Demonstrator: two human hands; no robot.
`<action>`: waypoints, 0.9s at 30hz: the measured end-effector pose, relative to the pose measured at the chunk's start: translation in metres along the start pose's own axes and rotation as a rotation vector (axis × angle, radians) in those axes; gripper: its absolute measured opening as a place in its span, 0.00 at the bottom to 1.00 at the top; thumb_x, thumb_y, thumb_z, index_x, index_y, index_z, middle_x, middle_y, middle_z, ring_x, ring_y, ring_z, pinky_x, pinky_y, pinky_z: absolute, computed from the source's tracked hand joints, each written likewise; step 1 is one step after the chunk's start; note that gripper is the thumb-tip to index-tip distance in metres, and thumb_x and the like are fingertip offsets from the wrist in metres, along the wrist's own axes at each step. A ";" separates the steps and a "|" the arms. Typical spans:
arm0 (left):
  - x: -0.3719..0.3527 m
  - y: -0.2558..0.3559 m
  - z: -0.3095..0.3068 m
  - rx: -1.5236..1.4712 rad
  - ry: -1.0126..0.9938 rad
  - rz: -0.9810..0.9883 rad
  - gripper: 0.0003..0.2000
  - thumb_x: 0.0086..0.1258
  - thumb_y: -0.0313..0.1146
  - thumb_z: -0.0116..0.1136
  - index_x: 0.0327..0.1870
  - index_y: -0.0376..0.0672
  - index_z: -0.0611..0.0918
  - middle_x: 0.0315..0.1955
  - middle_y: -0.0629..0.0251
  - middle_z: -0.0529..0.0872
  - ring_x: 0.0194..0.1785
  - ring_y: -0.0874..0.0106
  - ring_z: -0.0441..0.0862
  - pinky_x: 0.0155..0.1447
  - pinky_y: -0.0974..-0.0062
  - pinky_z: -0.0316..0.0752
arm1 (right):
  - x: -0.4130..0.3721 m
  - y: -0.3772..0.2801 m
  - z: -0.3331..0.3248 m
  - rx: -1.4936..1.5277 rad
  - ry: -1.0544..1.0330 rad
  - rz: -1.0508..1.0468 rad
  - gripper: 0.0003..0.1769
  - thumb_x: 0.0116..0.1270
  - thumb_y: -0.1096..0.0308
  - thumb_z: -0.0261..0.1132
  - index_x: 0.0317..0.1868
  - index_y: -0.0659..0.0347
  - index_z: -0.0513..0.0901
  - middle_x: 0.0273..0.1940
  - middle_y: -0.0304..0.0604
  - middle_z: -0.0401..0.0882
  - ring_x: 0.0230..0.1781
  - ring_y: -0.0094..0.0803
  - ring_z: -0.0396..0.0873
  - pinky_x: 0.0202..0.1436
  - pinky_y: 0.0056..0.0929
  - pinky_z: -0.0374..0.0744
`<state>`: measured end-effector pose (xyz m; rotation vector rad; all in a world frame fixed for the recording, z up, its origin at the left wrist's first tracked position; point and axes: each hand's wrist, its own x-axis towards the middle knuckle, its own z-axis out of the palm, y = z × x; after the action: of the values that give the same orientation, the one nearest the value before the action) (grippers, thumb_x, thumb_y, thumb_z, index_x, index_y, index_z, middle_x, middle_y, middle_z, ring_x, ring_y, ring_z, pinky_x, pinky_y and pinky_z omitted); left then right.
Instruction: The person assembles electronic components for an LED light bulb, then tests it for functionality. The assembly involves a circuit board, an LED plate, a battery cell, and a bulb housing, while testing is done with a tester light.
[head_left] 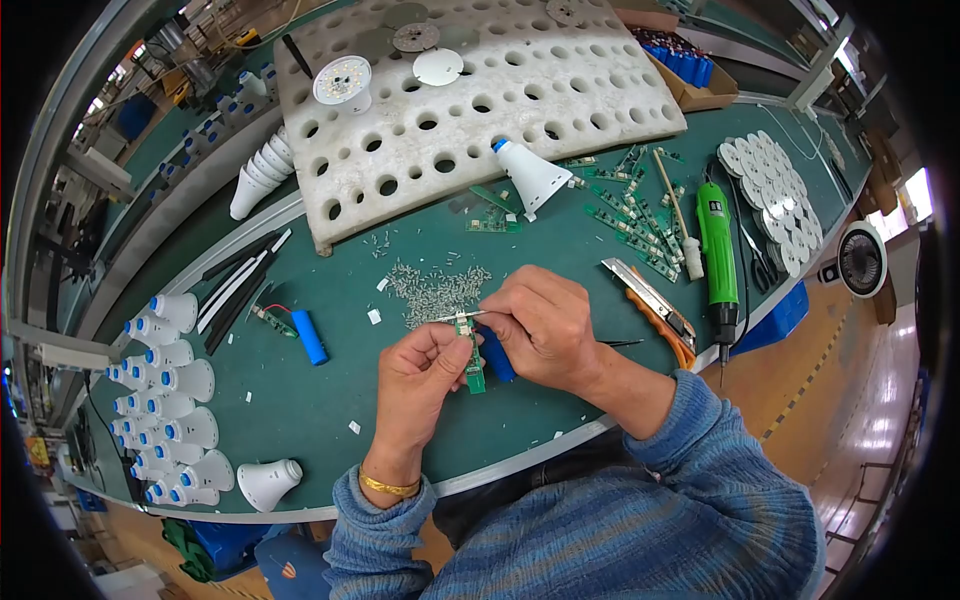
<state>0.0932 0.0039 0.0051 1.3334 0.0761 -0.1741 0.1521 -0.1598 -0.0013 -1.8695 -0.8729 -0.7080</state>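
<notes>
My left hand (425, 375) pinches a narrow green circuit board (475, 372) upright between thumb and fingers. Across the board's top end lies a thin metal tool (462, 318), gripped in the closed fingertips of my right hand (540, 325). A blue battery cell (497, 357) is just behind the board, partly hidden by my hands. Beyond my fingers, a pile of small metal pins (435, 293) is spread on the green table mat (330, 400). Left of my left hand lies another blue battery cell (309, 338), wired to a small board (272, 320).
A white foam panel with holes (400, 150) spans the back, carrying an LED bulb (343, 82). White bulb housings (190, 380) crowd the left. Loose circuit boards (635, 215), a green electric screwdriver (716, 250), an orange utility knife (655, 310) and round white discs (770, 190) lie right.
</notes>
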 end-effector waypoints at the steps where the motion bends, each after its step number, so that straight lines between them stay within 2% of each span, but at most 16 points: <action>1: 0.000 0.000 0.000 -0.002 0.006 -0.006 0.08 0.68 0.35 0.60 0.36 0.39 0.81 0.25 0.69 0.83 0.25 0.86 0.73 0.28 0.89 0.64 | 0.000 0.000 0.000 -0.001 -0.001 0.007 0.08 0.48 0.77 0.70 0.28 0.62 0.78 0.23 0.43 0.75 0.21 0.37 0.75 0.22 0.30 0.71; 4: -0.001 0.001 0.001 0.011 0.021 -0.009 0.08 0.68 0.35 0.60 0.35 0.38 0.81 0.24 0.69 0.83 0.24 0.86 0.72 0.28 0.89 0.64 | 0.001 0.000 0.001 0.008 0.010 0.011 0.08 0.49 0.77 0.70 0.28 0.62 0.78 0.22 0.43 0.74 0.20 0.37 0.74 0.21 0.30 0.71; 8: -0.001 0.001 -0.001 -0.006 0.002 -0.014 0.07 0.68 0.31 0.59 0.39 0.36 0.83 0.25 0.74 0.82 0.25 0.87 0.71 0.29 0.89 0.65 | 0.000 -0.003 0.002 0.008 0.035 0.028 0.08 0.48 0.78 0.70 0.27 0.62 0.78 0.22 0.43 0.73 0.19 0.37 0.74 0.21 0.30 0.70; 10: -0.001 0.003 0.001 -0.017 0.005 -0.011 0.07 0.68 0.31 0.60 0.39 0.36 0.83 0.25 0.74 0.82 0.26 0.87 0.72 0.30 0.89 0.66 | -0.001 -0.003 0.003 -0.004 0.044 0.045 0.07 0.50 0.79 0.69 0.27 0.63 0.79 0.22 0.42 0.73 0.19 0.34 0.73 0.21 0.28 0.70; 11: -0.002 0.002 0.002 0.008 -0.061 -0.043 0.07 0.68 0.30 0.60 0.39 0.36 0.83 0.25 0.74 0.82 0.27 0.87 0.72 0.30 0.89 0.66 | -0.002 -0.002 0.004 -0.010 0.049 0.055 0.07 0.50 0.79 0.69 0.27 0.63 0.79 0.21 0.42 0.73 0.19 0.33 0.73 0.21 0.28 0.70; 13: -0.008 -0.002 0.005 0.055 -0.192 -0.107 0.06 0.68 0.29 0.60 0.39 0.36 0.83 0.25 0.74 0.81 0.28 0.87 0.73 0.31 0.89 0.67 | 0.009 0.007 -0.005 -0.062 0.159 0.244 0.06 0.51 0.79 0.68 0.27 0.63 0.78 0.22 0.43 0.72 0.20 0.35 0.73 0.21 0.29 0.70; 14: -0.013 -0.004 0.011 0.094 -0.177 -0.075 0.06 0.67 0.29 0.60 0.39 0.36 0.83 0.25 0.74 0.81 0.28 0.87 0.73 0.32 0.89 0.67 | 0.012 0.010 -0.008 -0.089 0.214 0.339 0.06 0.52 0.79 0.68 0.27 0.63 0.77 0.23 0.43 0.72 0.20 0.36 0.73 0.22 0.30 0.70; 18: -0.014 -0.003 0.017 0.146 -0.123 0.020 0.06 0.67 0.28 0.61 0.39 0.35 0.83 0.26 0.72 0.82 0.29 0.85 0.75 0.32 0.88 0.69 | 0.008 0.011 -0.011 0.018 0.160 0.317 0.06 0.54 0.78 0.67 0.28 0.63 0.77 0.24 0.43 0.74 0.21 0.36 0.74 0.24 0.30 0.71; 21: -0.013 -0.004 0.010 0.160 -0.130 -0.001 0.07 0.67 0.28 0.60 0.40 0.34 0.83 0.27 0.71 0.83 0.29 0.85 0.76 0.33 0.87 0.70 | 0.011 0.011 -0.013 -0.155 0.159 0.108 0.05 0.53 0.77 0.66 0.28 0.63 0.77 0.24 0.42 0.73 0.23 0.37 0.75 0.24 0.33 0.72; 24: -0.014 -0.001 0.011 0.108 -0.114 -0.042 0.07 0.67 0.27 0.60 0.42 0.34 0.82 0.27 0.71 0.83 0.29 0.85 0.76 0.33 0.87 0.70 | 0.010 0.005 -0.033 -0.499 -0.010 0.100 0.05 0.51 0.76 0.64 0.28 0.61 0.76 0.26 0.41 0.72 0.26 0.37 0.75 0.26 0.34 0.73; 27: -0.019 0.003 0.005 0.023 -0.103 -0.065 0.08 0.67 0.29 0.60 0.43 0.36 0.82 0.27 0.70 0.84 0.29 0.85 0.77 0.33 0.87 0.69 | -0.003 0.009 -0.045 -0.635 -0.094 0.059 0.04 0.49 0.75 0.62 0.28 0.60 0.75 0.27 0.41 0.71 0.27 0.36 0.74 0.27 0.33 0.74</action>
<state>0.0750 0.0016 0.0122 1.3431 0.0302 -0.2992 0.1525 -0.2041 0.0106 -2.4937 -0.6901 -0.9407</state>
